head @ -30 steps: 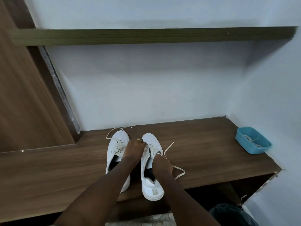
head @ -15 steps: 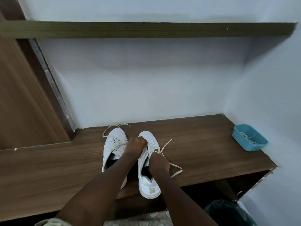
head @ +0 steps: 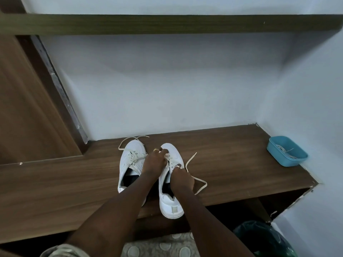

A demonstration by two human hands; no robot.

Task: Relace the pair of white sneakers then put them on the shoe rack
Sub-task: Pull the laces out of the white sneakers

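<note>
— Any writing or brand to read?
— None legible. The pale heel tab point(head: 174, 209) on the white sneaker point(head: 167, 202) nearer the blue tub point(head: 284, 161) is too small to make out.

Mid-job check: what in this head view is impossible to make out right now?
- Head view, sneaker under both hands: the left hand and right hand, gripping the lace, cover the eyelets, so how far it is threaded is hidden.
- Blue tub: its pale contents are too small to identify.
- Dark bag: cut off by the bottom edge.
- Space under the shelf: too dark to see.
</note>
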